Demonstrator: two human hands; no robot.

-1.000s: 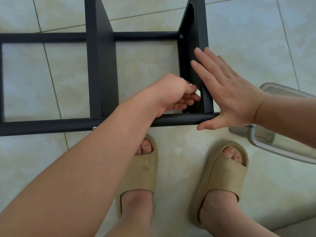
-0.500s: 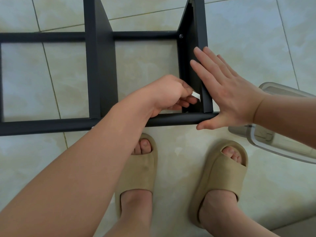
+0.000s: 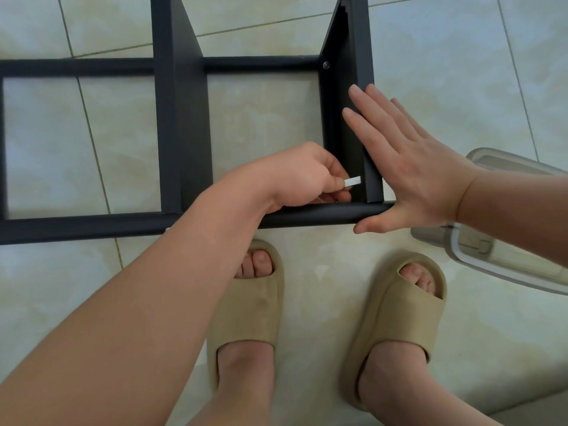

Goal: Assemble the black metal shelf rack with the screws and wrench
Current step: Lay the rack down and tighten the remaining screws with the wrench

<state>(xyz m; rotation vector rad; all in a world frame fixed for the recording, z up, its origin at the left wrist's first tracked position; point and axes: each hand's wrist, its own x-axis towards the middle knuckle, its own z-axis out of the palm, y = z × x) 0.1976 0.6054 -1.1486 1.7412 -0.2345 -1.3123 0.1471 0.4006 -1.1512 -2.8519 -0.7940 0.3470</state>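
nearest the camera: two feet in tan slide sandals, left sandal [image 3: 246, 327] and right sandal [image 3: 399, 321], planted on a pale tiled floor [image 3: 316, 302], toes pointing at the rack.

right of the right sandal, on the floor: clear plastic container [image 3: 498, 269] with a thick pale rim, tilted in view and partly hidden under the right forearm. contents: cannot tell, the walls show only glare and a vague shape.

black metal shelf rack [image 3: 181, 133] lies on the floor just beyond the toes. its front rail [image 3: 307, 216], a round black tube, runs left to right across the view. a flat cross panel joins it to the rear rail [image 3: 261, 64] near the middle; a second flat panel, the end panel [image 3: 341, 127], closes the right side.

left hand [image 3: 301, 176]: reaches over the front rail into the bay between the two panels. fingers curled in, thumb and forefinger pinching the wrench [image 3: 353, 181]. only a short flat pale end of the wrench sticks out, pointing right, close to the lower end of the end panel near its joint with the front rail. cannot tell whether its tip is seated on anything.

right hand [image 3: 408, 170]: flat, fingers straight and close together, pressed on the outer face of the end panel; thumb spread out below the end of the front rail.

farther up: one screw [image 3: 326, 65] sits in the end panel where the rear rail meets it.
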